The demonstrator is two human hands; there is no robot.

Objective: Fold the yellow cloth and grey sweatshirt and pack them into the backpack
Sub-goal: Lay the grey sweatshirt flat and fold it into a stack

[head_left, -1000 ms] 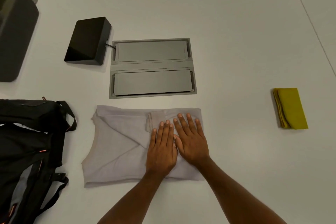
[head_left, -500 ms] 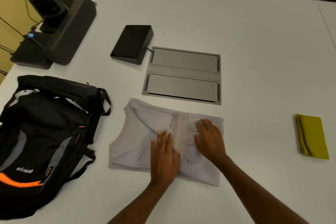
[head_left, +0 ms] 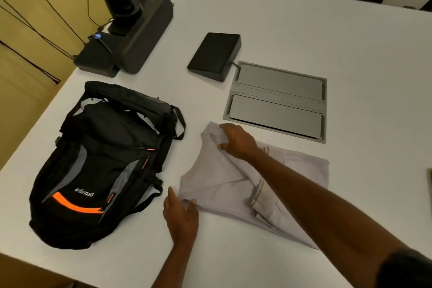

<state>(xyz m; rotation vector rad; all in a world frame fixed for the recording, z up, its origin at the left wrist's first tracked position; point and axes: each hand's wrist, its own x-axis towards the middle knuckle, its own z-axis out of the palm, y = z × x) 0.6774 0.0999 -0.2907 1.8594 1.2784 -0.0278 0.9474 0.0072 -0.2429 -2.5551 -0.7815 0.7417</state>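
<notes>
Fig. | grey sweatshirt [head_left: 233, 184]: lay folded on white table [head_left: 304, 18], just right of black backpack [head_left: 105, 159] | right hand [head_left: 238, 141]: gripped its far-left corner, fabric bunched | left hand [head_left: 181, 215]: touched near-left corner (grip could not be told) | yellow cloth [head_left: 429, 182]: sliver at right edge, well apart

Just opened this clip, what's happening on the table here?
A person is working on the grey sweatshirt, which lies partly folded on the white table. The right hand grips its far left edge; the left hand is at its near left corner, though a pinch there cannot be confirmed. The black backpack lies to the left, apart from the sweatshirt, so that is not packed yet. Only a sliver of the yellow cloth shows at the right edge.
</notes>
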